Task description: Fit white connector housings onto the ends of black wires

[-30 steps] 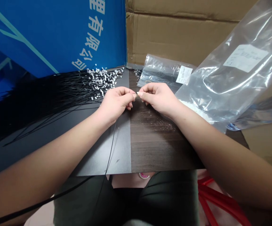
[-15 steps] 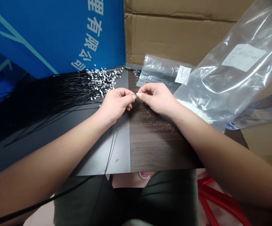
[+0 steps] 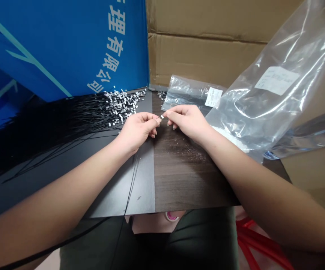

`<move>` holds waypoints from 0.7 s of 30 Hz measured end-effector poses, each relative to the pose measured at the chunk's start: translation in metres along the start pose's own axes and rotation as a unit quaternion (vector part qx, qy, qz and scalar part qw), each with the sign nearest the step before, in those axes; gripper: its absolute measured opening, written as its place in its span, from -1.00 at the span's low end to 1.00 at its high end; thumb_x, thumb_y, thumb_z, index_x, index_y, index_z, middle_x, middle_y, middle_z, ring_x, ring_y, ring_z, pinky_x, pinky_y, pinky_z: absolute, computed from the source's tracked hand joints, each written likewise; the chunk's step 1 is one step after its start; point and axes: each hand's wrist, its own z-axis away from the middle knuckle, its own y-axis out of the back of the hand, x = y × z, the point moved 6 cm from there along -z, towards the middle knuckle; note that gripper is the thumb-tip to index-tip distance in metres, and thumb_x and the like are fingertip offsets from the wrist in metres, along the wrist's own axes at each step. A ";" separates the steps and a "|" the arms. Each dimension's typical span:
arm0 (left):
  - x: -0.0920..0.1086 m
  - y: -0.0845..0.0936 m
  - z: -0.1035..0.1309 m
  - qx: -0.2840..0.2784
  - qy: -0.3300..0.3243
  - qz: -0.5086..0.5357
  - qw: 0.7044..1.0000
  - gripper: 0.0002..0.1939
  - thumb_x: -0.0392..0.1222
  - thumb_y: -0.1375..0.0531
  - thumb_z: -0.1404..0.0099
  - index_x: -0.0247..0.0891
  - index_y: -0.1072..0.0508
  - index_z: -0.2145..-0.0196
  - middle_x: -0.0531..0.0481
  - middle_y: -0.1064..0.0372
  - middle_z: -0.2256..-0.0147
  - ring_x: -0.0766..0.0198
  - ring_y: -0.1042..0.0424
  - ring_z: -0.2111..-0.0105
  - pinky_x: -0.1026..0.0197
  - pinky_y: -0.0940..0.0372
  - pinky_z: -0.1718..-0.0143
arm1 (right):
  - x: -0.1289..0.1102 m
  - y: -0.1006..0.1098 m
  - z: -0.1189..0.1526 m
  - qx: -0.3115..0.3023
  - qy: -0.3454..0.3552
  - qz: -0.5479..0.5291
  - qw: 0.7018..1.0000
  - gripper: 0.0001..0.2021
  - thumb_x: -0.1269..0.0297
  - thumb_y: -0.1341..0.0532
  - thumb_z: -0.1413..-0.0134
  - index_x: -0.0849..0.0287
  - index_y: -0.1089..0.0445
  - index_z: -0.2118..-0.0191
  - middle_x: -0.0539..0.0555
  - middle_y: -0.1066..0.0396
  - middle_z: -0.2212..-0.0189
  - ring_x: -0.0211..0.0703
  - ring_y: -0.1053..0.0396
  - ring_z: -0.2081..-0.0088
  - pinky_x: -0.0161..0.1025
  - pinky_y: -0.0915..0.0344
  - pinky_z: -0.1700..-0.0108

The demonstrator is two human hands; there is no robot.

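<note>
Over the middle of the table, my left hand [image 3: 140, 129] pinches a thin black wire [image 3: 128, 197], which hangs down past the table's front edge. A small white piece [image 3: 162, 117] shows at the wire's end, between the two hands. My right hand [image 3: 187, 119] has its thumb and index finger closed at that piece, its fingertips touching or nearly touching it. A large pile of black wires [image 3: 52, 116] with many white ends [image 3: 121, 101] lies to the left of my left hand.
Behind the table [image 3: 179, 180] stand a blue panel [image 3: 75, 41] and a cardboard box [image 3: 196, 52]. A small labelled plastic bag [image 3: 185, 92] lies at the back. A large clear bag [image 3: 266, 108] with white pieces [image 3: 230, 137] is at the right.
The white piece at the wire's end has come into sight between my fingertips. My right fingers have shifted slightly. The whole view has tilted up a little.
</note>
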 end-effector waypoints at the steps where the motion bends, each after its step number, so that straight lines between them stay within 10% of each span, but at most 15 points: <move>1: 0.000 0.000 0.000 0.000 0.000 -0.002 1.000 -0.84 -0.18 -0.40 -0.16 -0.28 -0.52 0.40 0.08 -0.38 0.55 0.41 -0.29 0.58 0.30 -0.20 0.52 | -0.001 -0.001 0.000 -0.004 0.005 0.002 1.000 -0.75 0.13 -0.31 -0.23 0.20 -0.53 0.37 0.04 -0.49 0.45 -0.25 -0.30 0.45 -0.21 -0.26 0.32; 10: -0.003 -0.004 0.000 -0.066 -0.032 -0.039 0.997 -0.72 -0.05 -0.33 -0.36 -0.28 -0.44 0.39 0.09 -0.30 0.59 0.40 -0.28 0.60 0.31 -0.24 0.52 | -0.010 -0.005 0.004 -0.007 0.058 0.039 0.997 -0.83 0.19 -0.31 -0.19 0.18 -0.48 0.35 0.02 -0.48 0.40 -0.20 -0.33 0.36 -0.17 -0.26 0.23; 16: -0.006 -0.011 0.009 -0.149 0.081 0.048 0.984 -0.75 -0.10 -0.37 -0.33 -0.26 -0.40 0.33 0.17 -0.12 0.51 0.51 0.00 0.64 0.35 0.11 0.61 | -0.004 0.003 0.000 0.049 0.025 -0.010 0.998 -0.85 0.23 -0.26 -0.21 0.15 -0.42 0.37 -0.06 -0.35 0.50 -0.25 -0.22 0.45 -0.20 -0.18 0.31; 21: 0.019 0.011 0.013 -0.153 0.067 -0.126 0.978 -0.77 0.00 -0.25 -0.41 -0.21 -0.43 0.28 0.16 -0.06 0.52 0.43 0.04 0.62 0.29 0.15 0.57 | 0.015 0.025 -0.012 0.151 -0.020 -0.129 0.980 -0.88 0.28 -0.25 -0.21 0.12 -0.37 0.37 -0.09 -0.22 0.56 -0.28 -0.13 0.51 -0.25 -0.09 0.40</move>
